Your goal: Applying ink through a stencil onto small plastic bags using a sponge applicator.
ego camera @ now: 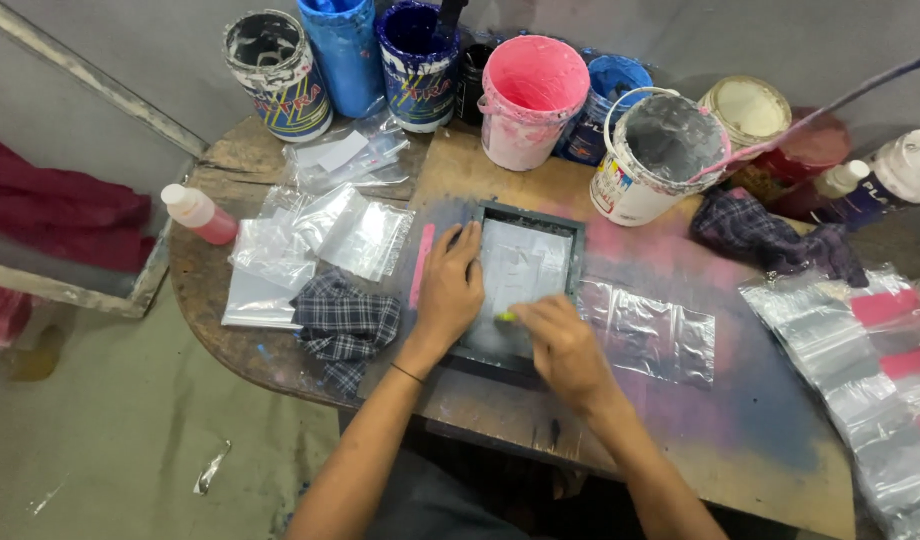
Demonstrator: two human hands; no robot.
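A small dark printing frame (525, 285) is pressed flat on the counter (760, 440) by the left hand (450, 290), whose fingers are spread open over the frame's left edge. A small yellow-green tool (506, 316) is pinched in the right hand (565, 345), which rests on the frame's mesh. Just right of the right hand a clear plastic bag (650, 335) is laid flat. Left of the left hand a checked cloth (345, 325) is bunched. Beyond both hands, paint buckets (530, 100) are lined up.
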